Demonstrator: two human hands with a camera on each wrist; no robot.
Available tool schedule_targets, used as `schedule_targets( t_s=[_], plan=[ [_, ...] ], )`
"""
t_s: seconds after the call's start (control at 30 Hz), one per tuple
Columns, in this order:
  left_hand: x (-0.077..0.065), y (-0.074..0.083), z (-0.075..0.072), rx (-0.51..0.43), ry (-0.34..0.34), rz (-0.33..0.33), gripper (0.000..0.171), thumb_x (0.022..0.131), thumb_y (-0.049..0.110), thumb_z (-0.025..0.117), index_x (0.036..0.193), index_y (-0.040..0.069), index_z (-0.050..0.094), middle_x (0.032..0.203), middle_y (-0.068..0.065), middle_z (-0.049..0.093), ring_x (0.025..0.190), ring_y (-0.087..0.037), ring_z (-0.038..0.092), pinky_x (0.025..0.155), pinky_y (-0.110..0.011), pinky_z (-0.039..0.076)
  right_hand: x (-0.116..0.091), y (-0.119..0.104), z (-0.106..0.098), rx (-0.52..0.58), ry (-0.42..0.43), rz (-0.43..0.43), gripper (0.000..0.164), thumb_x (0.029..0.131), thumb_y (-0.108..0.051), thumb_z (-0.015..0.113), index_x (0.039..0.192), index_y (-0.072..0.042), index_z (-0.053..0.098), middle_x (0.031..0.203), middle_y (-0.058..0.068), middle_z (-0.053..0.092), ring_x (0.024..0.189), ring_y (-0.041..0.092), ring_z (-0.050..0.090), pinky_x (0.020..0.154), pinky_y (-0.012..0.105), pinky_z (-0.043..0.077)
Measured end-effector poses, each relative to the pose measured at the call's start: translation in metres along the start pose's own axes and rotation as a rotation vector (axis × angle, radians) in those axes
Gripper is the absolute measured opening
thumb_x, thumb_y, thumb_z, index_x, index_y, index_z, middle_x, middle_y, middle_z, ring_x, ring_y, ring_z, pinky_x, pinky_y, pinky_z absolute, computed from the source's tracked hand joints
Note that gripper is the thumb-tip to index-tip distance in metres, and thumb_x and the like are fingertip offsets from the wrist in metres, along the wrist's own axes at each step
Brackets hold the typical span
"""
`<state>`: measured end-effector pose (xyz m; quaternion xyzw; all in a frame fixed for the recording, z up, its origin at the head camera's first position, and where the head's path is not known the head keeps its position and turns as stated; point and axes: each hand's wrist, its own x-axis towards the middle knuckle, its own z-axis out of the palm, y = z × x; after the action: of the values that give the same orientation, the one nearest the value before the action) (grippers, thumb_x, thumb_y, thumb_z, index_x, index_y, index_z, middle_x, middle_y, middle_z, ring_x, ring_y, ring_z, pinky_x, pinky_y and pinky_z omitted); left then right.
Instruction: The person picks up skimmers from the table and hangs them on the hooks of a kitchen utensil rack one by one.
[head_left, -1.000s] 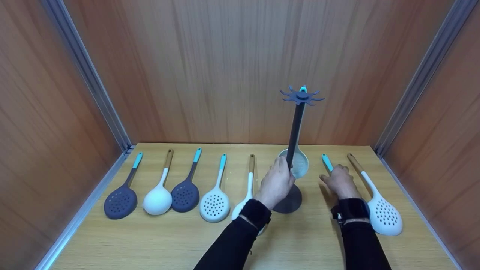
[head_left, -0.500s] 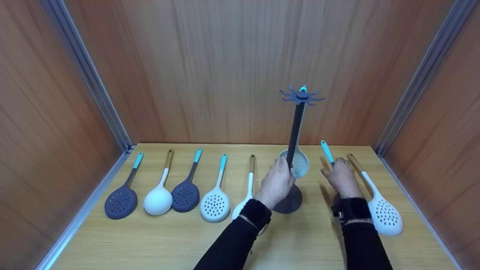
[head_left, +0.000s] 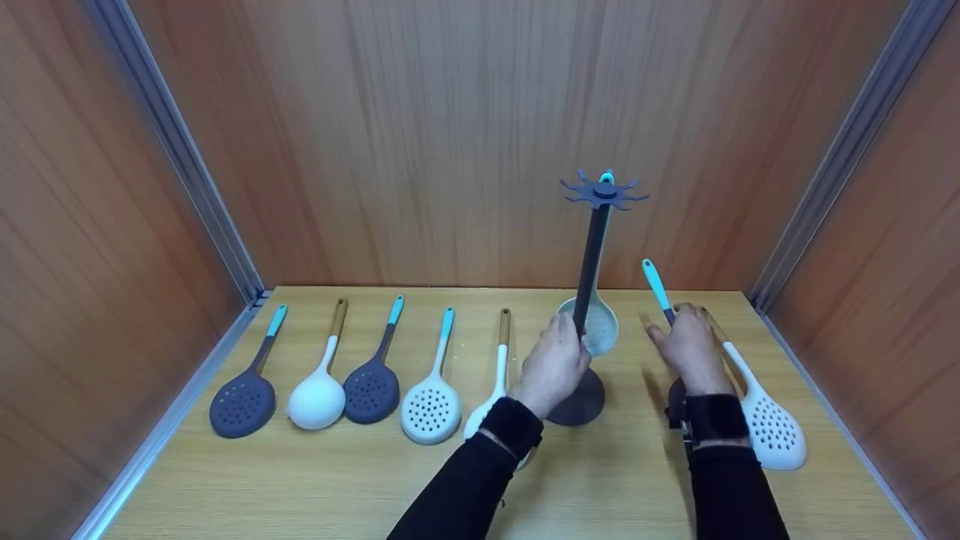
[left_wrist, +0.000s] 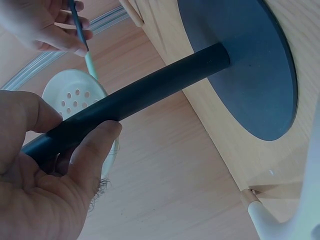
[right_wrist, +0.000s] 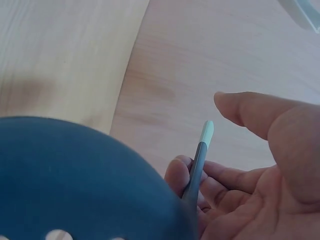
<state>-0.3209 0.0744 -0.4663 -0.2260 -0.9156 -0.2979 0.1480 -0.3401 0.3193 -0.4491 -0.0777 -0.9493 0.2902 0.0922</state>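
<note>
My left hand [head_left: 556,358] grips the dark pole of an upright utensil stand [head_left: 592,262], just above its round base [head_left: 579,406]. In the left wrist view the fingers [left_wrist: 95,150] curl round that pole [left_wrist: 160,90]. A pale perforated skimmer [head_left: 600,328] hangs from the stand's star-shaped top. My right hand [head_left: 681,339] holds a dark utensil by its handle, whose teal tip [head_left: 652,279] points up and away. The right wrist view shows the handle [right_wrist: 199,162] lying across the fingers and the dark perforated head [right_wrist: 75,175] close below.
On the wooden table [head_left: 315,487] lie a dark skimmer [head_left: 240,405], a white ladle [head_left: 316,402], a dark spoon [head_left: 370,390], a white skimmer [head_left: 429,409] and a white spoon [head_left: 498,360] partly under my left arm. A white slotted spoon [head_left: 774,430] lies far right. Wooden walls enclose three sides.
My right hand has raised the teal-handled dark utensil; its handle tip has risen off the table and now tilts upward. My left hand and the stand have not moved.
</note>
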Motion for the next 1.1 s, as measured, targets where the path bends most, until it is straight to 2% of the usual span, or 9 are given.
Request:
schedule_targets(
  t_s=[0.17,0.33,0.47,0.63,0.83,1.1],
  plan=[
    [-0.001,0.000,0.000,-0.009,0.017,0.003,0.025,0.106,0.012,0.069,0.129,0.008,0.061,0.121,-0.009,0.068,0.105,-0.022,0.073,0.086,-0.034,0.067,-0.002,-0.003,-0.003,-0.021,0.037,-0.024,0.072,0.109,-0.026,0.069,0.156,0.023,0.043,0.138,0.045,0.056,0.127,0.056,0.058,0.113,0.068,0.051],
    [-0.002,0.001,0.000,-0.021,0.045,0.014,0.025,0.103,0.009,0.071,0.126,0.007,0.061,0.120,-0.009,0.067,0.102,-0.024,0.074,0.081,-0.035,0.067,-0.004,-0.007,-0.008,0.004,0.054,-0.043,0.071,0.109,-0.025,0.069,0.154,0.023,0.044,0.137,0.046,0.057,0.129,0.058,0.058,0.116,0.068,0.048],
    [-0.003,0.001,-0.001,-0.023,0.034,0.009,0.025,0.104,0.010,0.071,0.127,0.008,0.061,0.120,-0.009,0.067,0.103,-0.023,0.074,0.082,-0.035,0.067,-0.005,-0.011,-0.011,0.035,0.058,-0.043,0.068,0.109,-0.022,0.067,0.156,0.022,0.044,0.136,0.043,0.058,0.122,0.053,0.060,0.110,0.066,0.052],
    [-0.003,0.001,-0.001,-0.019,0.023,0.004,0.025,0.105,0.011,0.070,0.128,0.008,0.060,0.122,-0.009,0.067,0.104,-0.022,0.074,0.083,-0.033,0.067,-0.005,-0.013,-0.012,0.051,0.084,-0.040,0.057,0.111,-0.013,0.063,0.155,0.020,0.047,0.137,0.043,0.057,0.123,0.055,0.059,0.105,0.064,0.054],
    [-0.003,0.001,0.000,-0.022,0.036,0.002,0.023,0.105,0.011,0.070,0.126,0.008,0.061,0.120,-0.009,0.067,0.100,-0.022,0.073,0.078,-0.032,0.065,-0.006,-0.018,-0.012,0.082,0.149,-0.053,0.043,0.113,-0.005,0.057,0.150,0.017,0.056,0.132,0.039,0.062,0.124,0.052,0.060,0.105,0.063,0.055],
    [-0.002,0.001,0.001,-0.018,0.016,-0.010,0.024,0.108,0.013,0.069,0.129,0.009,0.060,0.122,-0.008,0.067,0.103,-0.021,0.073,0.081,-0.031,0.066,-0.010,-0.024,-0.018,0.118,0.172,-0.058,0.040,0.114,-0.005,0.053,0.149,0.016,0.055,0.135,0.038,0.064,0.126,0.052,0.062,0.106,0.063,0.056]
  ],
)
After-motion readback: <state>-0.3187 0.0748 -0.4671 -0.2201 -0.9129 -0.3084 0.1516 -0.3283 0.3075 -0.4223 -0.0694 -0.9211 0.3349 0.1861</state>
